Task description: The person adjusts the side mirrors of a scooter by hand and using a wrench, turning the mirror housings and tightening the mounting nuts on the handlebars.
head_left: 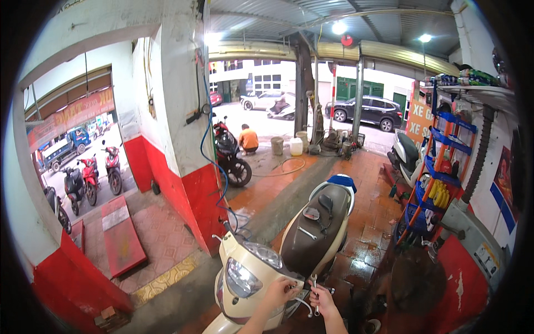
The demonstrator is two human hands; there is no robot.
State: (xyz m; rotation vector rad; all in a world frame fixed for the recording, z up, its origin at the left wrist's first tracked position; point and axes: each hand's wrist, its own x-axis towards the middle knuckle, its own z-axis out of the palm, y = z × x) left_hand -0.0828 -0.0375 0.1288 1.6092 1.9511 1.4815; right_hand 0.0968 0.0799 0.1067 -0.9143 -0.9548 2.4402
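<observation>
Orange-tiled floor (pixel 361 217) fills the workshop; left lies a red platform (pixel 125 245), then a white-and-red pillar (pixel 186 133). Near centre stands a cream scooter (pixel 231 298), the left hand (pixel 277 293) at its front, grip curled, whether on anything I cannot tell. A spanner (pixel 307 232) lies farther back on the brown seat (pixel 296 253). Just right, the right hand (pixel 326 304) has its grip clamped on an upright wrench (pixel 314 281); far right stands a blue-and-orange rack (pixel 451 142)

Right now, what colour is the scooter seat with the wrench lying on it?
Dark brown. The scooter seat shows best in the head view.
</observation>
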